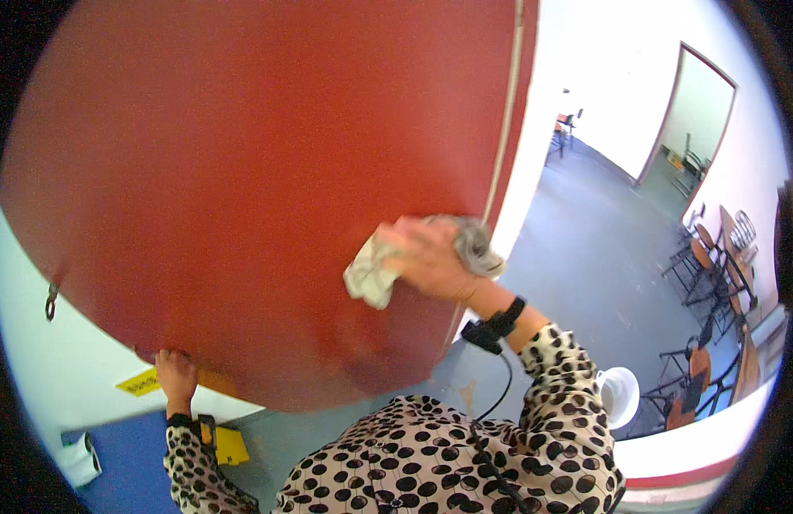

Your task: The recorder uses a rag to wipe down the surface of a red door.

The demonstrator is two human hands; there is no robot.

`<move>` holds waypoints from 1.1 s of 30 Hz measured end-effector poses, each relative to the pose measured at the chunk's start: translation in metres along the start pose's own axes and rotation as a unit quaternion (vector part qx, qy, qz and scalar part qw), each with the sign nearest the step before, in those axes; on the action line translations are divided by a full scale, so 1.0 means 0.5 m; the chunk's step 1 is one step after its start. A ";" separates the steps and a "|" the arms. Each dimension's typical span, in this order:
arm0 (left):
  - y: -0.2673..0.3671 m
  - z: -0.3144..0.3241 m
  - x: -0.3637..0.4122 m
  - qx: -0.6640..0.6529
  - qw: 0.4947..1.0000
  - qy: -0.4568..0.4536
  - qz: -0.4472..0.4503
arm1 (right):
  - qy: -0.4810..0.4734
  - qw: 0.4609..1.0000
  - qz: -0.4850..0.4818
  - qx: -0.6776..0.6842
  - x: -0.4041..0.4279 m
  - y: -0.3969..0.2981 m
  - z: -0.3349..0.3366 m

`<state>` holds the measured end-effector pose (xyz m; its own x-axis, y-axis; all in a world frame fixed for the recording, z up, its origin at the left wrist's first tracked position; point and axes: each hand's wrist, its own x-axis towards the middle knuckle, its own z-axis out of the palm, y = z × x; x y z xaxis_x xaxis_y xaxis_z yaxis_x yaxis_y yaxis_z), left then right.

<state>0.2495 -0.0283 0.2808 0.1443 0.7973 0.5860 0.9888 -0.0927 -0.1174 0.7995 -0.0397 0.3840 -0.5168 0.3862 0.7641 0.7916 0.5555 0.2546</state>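
A large red door panel (261, 160) fills the upper left and middle of the view. My right hand (428, 257) presses a crumpled whitish-grey cloth (371, 273) against the door near its right edge; hand and cloth are somewhat blurred. Part of the cloth bunches out on the far side of my fingers. At the door's lower left edge, my left hand (177, 374) grips the rim, its fingertips partly hidden. A small metal latch part (51, 302) sticks out from the same edge, farther left.
A white bucket (619, 397) stands on the grey floor beside my right sleeve. Chairs and desks (705, 283) crowd the right side, near an open doorway (689, 122). At lower left are a blue surface (130, 462), a white roll (82, 461) and a yellow object (231, 446).
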 end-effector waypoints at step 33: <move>0.025 0.002 0.017 -0.033 0.999 0.020 0.026 | 0.406 0.892 0.139 -0.144 0.170 0.219 -0.156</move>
<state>0.2633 -0.0219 0.2834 0.1950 0.7659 0.6127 0.9803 -0.1730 -0.0959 0.8678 -0.0038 0.5230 0.0258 -0.2464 0.9688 0.9638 0.2633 0.0413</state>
